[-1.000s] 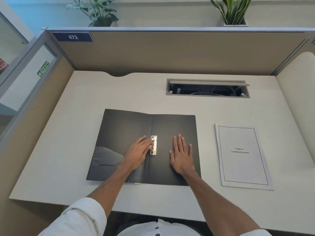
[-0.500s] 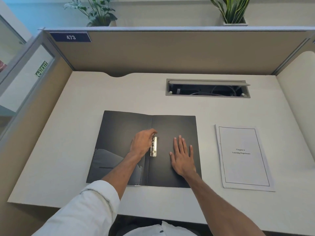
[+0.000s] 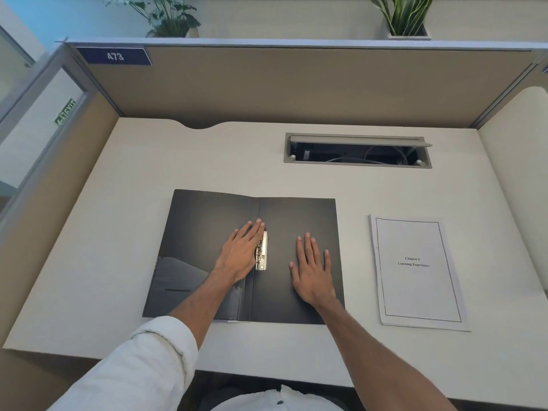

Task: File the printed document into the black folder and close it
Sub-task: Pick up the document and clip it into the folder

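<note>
The black folder point(image 3: 207, 221) lies open and flat on the desk in front of me, with a metal clip point(image 3: 262, 251) at its spine. My left hand point(image 3: 241, 253) rests flat on the left leaf, fingers stretched out beside the clip. My right hand point(image 3: 312, 269) lies flat on the right leaf with fingers spread, holding nothing. The printed document point(image 3: 415, 271), a white stack titled "Chapter 6", sits on the desk to the right of the folder, apart from both hands.
An open cable slot point(image 3: 357, 151) with wires is set into the desk point(image 3: 118, 232) behind the folder. Partition walls point(image 3: 267, 84) enclose the desk at the back and both sides. Two potted plants stand on the ledge above.
My left hand has gone from curled over the clip to flat with fingers extended beside it. The right hand and the document have stayed put.
</note>
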